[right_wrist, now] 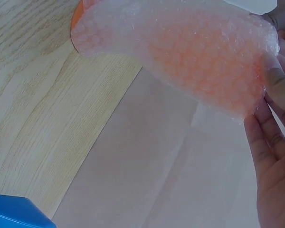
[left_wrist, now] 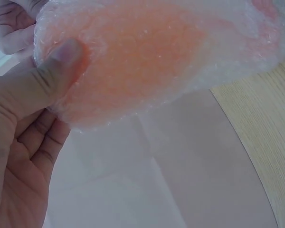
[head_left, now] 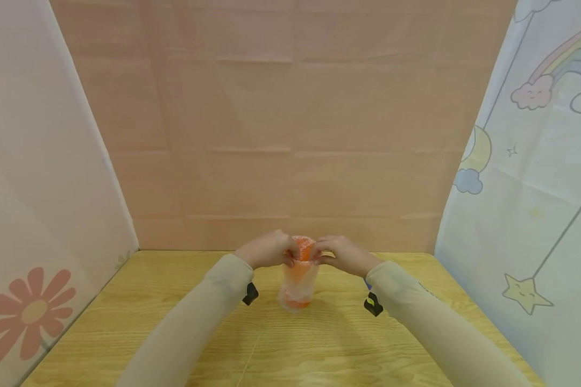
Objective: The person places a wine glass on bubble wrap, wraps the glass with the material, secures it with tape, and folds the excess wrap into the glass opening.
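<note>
An orange object point(head_left: 298, 303) stands upright on the table inside a sleeve of bubble wrap point(head_left: 295, 277). Its exact kind is hidden by the cloudy wrap. At the top rim, my left hand point(head_left: 273, 250) pinches the left edge of the wrap, its thumb point(left_wrist: 61, 64) lying on the outside in the left wrist view. My right hand point(head_left: 341, 253) pinches the opposite edge, with the thumb point(right_wrist: 275, 78) likewise on the outer face. Between the hands the wrap's mouth is spread, and orange shows inside it.
The wooden table point(head_left: 290, 344) ends at a plain peach backdrop point(head_left: 290, 134). Patterned white sheets hang at the left point(head_left: 29, 161) and right point(head_left: 537, 215). Something blue point(right_wrist: 16, 211) shows at the lower left of the right wrist view, partly hidden behind my right forearm in the head view.
</note>
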`<action>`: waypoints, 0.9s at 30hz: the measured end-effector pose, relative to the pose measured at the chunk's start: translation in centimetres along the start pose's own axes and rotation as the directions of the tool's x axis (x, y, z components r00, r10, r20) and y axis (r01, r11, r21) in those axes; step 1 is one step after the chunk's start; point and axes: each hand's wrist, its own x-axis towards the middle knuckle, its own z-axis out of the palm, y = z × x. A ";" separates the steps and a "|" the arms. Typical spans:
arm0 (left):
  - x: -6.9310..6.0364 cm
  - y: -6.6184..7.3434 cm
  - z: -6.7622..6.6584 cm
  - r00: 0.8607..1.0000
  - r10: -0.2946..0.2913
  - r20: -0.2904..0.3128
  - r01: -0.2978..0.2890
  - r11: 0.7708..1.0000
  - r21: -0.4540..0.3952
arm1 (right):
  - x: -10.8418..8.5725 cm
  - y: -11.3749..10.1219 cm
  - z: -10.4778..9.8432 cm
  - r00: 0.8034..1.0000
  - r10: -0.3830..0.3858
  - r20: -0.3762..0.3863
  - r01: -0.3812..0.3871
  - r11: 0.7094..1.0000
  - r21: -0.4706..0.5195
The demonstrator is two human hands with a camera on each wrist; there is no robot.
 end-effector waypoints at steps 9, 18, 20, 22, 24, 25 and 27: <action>-0.7 -0.3 0.4 0.998 -0.058 -0.014 0.056 0.994 -0.095 | 0.0 0.0 0.0 1.000 0.010 0.010 -0.010 1.000 0.008; -1.5 -0.9 0.9 0.994 -0.019 -0.105 0.009 0.996 -0.092 | -0.3 -0.2 -0.1 0.999 0.050 0.019 -0.050 0.999 0.021; -1.6 -0.9 0.9 0.993 -0.003 -0.118 -0.006 0.997 -0.075 | -0.4 -0.3 -0.1 0.999 0.043 0.010 -0.043 0.999 0.025; -1.7 -0.9 0.8 0.992 0.011 -0.127 -0.019 0.998 -0.055 | -0.4 -0.3 -0.1 0.999 0.035 0.000 -0.035 0.999 0.024; -1.8 -0.9 0.8 0.990 0.022 -0.136 -0.028 0.999 -0.046 | -0.5 -0.5 -0.2 0.999 0.033 -0.006 -0.032 0.999 0.020; -1.8 -0.9 0.8 0.990 0.025 -0.141 -0.031 0.999 -0.043 | -0.5 -0.5 -0.2 0.999 0.031 -0.009 -0.031 0.999 0.022; -1.9 -0.9 0.8 0.988 0.031 -0.149 -0.036 0.999 -0.034 | -0.6 -0.6 -0.2 0.999 0.033 -0.015 -0.033 0.999 0.020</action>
